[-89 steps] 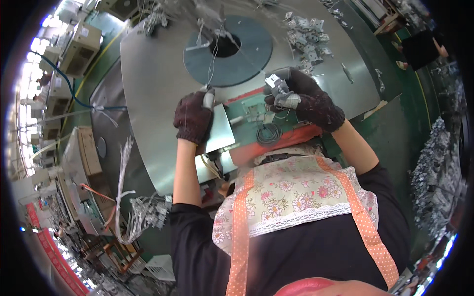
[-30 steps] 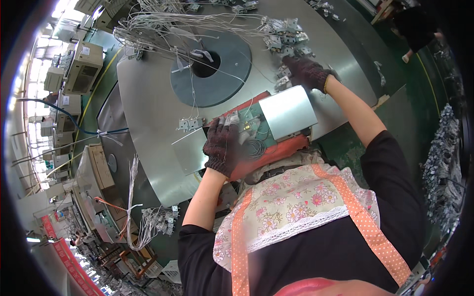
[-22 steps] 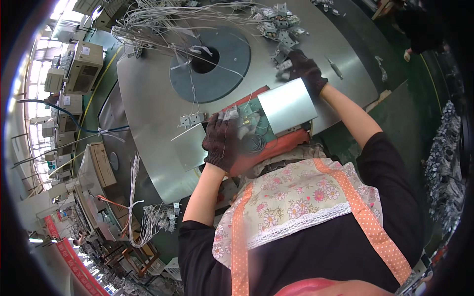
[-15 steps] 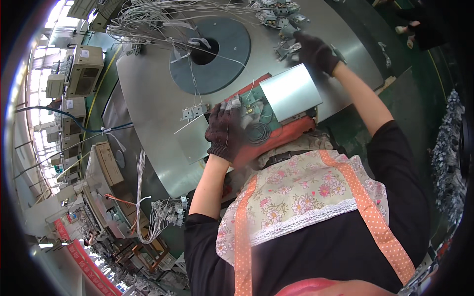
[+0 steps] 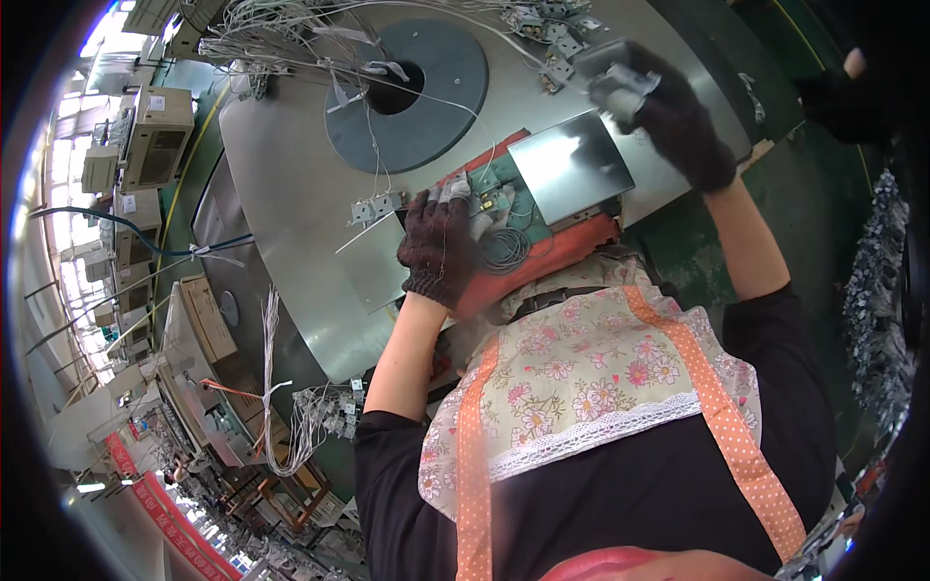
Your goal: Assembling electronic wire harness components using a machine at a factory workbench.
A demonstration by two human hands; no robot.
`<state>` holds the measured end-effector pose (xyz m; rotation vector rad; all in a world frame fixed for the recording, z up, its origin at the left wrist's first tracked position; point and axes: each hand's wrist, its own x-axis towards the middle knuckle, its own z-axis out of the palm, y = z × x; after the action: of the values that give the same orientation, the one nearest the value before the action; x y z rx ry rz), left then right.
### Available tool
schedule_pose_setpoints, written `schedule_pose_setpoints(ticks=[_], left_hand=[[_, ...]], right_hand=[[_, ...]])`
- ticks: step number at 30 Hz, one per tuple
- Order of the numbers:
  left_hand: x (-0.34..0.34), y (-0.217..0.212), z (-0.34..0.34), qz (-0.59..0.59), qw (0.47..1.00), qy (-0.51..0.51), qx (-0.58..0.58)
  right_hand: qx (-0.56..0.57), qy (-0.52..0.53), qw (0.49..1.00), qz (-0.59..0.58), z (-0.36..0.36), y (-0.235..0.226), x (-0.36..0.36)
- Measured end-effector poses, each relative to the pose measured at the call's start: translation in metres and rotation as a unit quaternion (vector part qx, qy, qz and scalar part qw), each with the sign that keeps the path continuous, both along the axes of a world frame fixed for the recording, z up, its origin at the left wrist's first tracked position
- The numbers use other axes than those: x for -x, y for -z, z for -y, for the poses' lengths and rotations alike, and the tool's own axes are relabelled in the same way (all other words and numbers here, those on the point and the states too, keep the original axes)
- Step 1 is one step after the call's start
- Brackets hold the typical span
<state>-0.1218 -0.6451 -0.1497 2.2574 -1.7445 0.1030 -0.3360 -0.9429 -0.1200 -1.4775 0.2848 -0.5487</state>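
My left hand (image 5: 439, 247), in a dark knit glove with pale-wrapped fingertips, curls over the left part of a metal chassis (image 5: 570, 169). A green circuit board (image 5: 492, 198) and a coil of thin grey cable (image 5: 506, 251) sit inside, beside my fingers. The chassis lies on a red cloth (image 5: 547, 266) at the table's near edge. My gloved right hand (image 5: 678, 126) is raised to the right of the chassis, its fingers closed around a small silvery metal part (image 5: 625, 89). Motion blur hides the part's details. A pale cable runs toward it from the left.
Behind the chassis is a grey disc (image 5: 412, 136) with a dark central hole. Bundled white cables (image 5: 291, 39) lie at the far left, small metal parts (image 5: 552, 29) at the far edge. More cabled parts (image 5: 329, 412) hang left of me. Another person's dark sleeve (image 5: 838, 107) shows far right.
My right hand has come back from the pile of metal parts toward me, now carrying a small metal part. My left hand stays on the chassis.
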Motion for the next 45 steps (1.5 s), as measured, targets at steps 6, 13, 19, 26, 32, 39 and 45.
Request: schedule_pose_setpoints(ticks=[6, 13, 19, 26, 32, 39, 45], left_hand=[[0.0, 0.0, -0.003, -0.01, 1.0, -0.015, -0.018], [0.004, -0.008, -0.002, 0.003, 1.0, -0.019, -0.019], [0.006, -0.002, 0.0, 0.006, 0.999, -0.024, -0.024], [0.002, 0.006, -0.003, 0.004, 1.0, -0.019, -0.008], [0.003, 0.005, -0.002, 0.005, 1.0, -0.025, -0.006], [0.003, 0.007, -0.003, 0.003, 1.0, -0.021, 0.009], [0.003, 0.001, -0.002, 0.005, 1.0, -0.015, 0.003]], right_hand=[[-0.225, -0.207, 0.932, 0.197, -0.045, -0.084, -0.026], [-0.149, -0.147, 0.978, 0.028, -0.067, -0.093, -0.046], [-0.284, -0.111, 0.952, -0.024, -0.09, -0.068, -0.079], [-0.209, -0.043, 0.977, -0.019, -0.105, -0.081, -0.08], [-0.207, -0.002, 0.978, -0.027, -0.102, -0.071, -0.077], [-0.165, -0.057, 0.985, 0.001, -0.097, -0.058, -0.075], [-0.224, -0.107, 0.966, 0.066, -0.107, -0.076, -0.073]])
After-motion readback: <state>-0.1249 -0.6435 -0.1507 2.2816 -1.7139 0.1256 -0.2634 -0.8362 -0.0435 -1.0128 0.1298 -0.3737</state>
